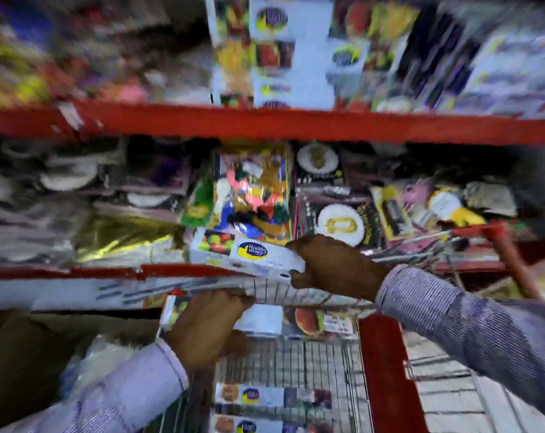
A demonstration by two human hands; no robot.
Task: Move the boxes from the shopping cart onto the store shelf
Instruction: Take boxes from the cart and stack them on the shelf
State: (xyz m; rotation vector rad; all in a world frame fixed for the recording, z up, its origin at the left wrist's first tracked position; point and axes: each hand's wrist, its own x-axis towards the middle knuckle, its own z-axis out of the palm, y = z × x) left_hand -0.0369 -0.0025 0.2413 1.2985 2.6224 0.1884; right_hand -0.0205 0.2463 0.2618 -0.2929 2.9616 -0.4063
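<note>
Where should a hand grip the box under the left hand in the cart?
Probably by its long edges, from above. The box lies flat in the cart, and the left hand already covers its top, so fingers can wrap front and back.

Motion blur smears the upper shelf goods (108, 51) past reading. The left hand (205, 326) covers most of a box (171, 310) beneath it. The cart's lower boxes (265, 398) run off the bottom edge.

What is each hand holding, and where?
Right hand grips the Healthy Wrap box by its right end; left hand grips another box in the cart.
</note>
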